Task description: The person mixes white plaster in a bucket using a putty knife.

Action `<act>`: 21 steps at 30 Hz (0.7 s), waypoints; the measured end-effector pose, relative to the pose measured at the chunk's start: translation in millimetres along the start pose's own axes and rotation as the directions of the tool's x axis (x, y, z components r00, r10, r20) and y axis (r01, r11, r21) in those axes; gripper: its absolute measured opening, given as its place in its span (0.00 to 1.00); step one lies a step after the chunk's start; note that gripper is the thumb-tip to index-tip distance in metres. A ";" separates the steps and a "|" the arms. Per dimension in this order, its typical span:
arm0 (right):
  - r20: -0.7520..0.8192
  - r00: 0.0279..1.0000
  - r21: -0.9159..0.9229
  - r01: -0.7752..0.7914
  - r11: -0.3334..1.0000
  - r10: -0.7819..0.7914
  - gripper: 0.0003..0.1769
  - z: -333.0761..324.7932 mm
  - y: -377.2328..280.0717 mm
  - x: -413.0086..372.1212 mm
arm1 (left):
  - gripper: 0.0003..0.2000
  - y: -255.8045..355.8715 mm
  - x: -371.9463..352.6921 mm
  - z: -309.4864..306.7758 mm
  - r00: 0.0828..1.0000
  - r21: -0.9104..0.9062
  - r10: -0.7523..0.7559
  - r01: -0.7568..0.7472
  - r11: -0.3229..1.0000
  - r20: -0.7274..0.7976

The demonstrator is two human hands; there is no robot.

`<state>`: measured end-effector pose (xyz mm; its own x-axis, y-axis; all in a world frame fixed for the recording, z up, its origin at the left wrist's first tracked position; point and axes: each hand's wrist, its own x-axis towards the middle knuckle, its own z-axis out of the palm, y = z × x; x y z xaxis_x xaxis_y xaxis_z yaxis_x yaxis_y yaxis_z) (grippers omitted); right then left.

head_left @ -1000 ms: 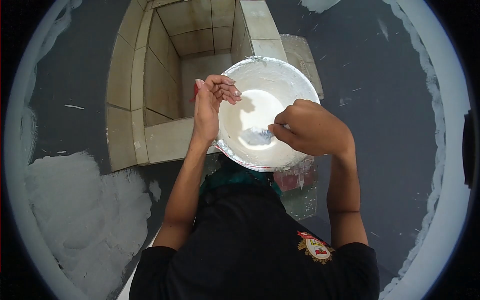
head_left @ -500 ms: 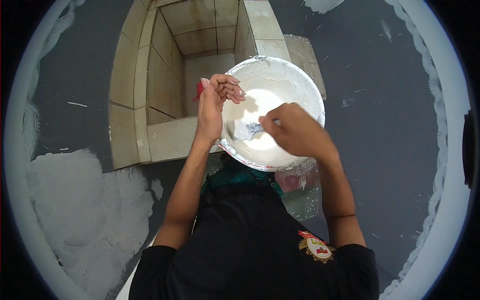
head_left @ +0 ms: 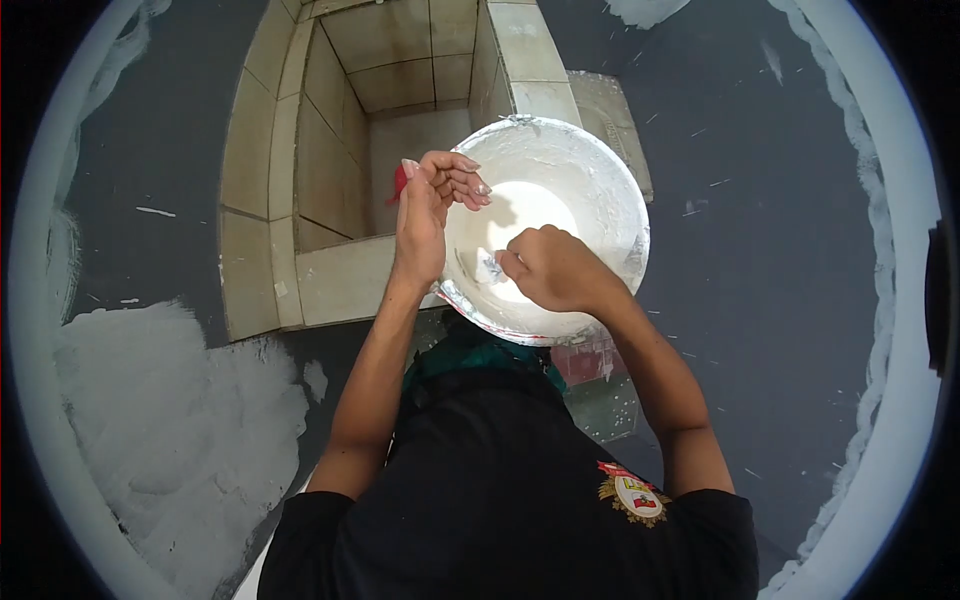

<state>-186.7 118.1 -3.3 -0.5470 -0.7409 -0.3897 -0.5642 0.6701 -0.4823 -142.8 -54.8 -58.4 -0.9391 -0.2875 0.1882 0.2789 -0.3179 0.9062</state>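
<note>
In the head view, a white bucket (head_left: 606, 180) holds smooth white paint (head_left: 545, 205). My right hand (head_left: 560, 268) is closed over the bucket, gripping a paintbrush (head_left: 488, 267). White paint coats the brush; its handle is hidden inside the fist. The brush head is low in the bucket, near the left inner wall. At the bucket's left rim, my left hand (head_left: 435, 205) is raised with the thumb up and the fingers loosely bent and apart. Nothing shows in it, and its fingertips reach over the bucket's inside.
A tiled basin (head_left: 345, 270) stands behind and left of the bucket, with a red object (head_left: 399, 182) inside. Dark grey surface (head_left: 770, 260) extends on both sides, marked by white paint streaks. A large whitish patch (head_left: 180, 400) covers the lower left.
My right hand has moved left and slightly down with the paintbrush, so less of the brush shows. My left hand stays almost where it was.
</note>
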 end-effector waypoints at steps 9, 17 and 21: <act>-0.143 0.990 0.055 0.002 0.998 0.006 0.21 -35.2 -19.6 -28.4 | 0.32 -0.2 0.2 -0.4 1.000 0.007 0.007 -0.006 1.000 -0.011; -0.251 0.964 -0.252 -0.152 0.956 0.088 0.20 -3.3 0.5 -15.6 | 0.33 -1.2 0.7 -1.2 1.000 0.006 0.015 -0.015 1.000 -0.009; -0.258 0.964 -0.275 -0.140 0.951 0.068 0.16 3.1 13.5 -18.4 | 0.33 -1.2 0.5 -1.3 1.000 0.007 0.011 -0.011 1.000 -0.014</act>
<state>-182.4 140.7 -5.1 -0.7249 -0.6573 -0.2058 -0.6297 0.7536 -0.1886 -143.4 -55.7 -59.8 -0.9333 -0.3031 0.1927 0.2874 -0.3084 0.9068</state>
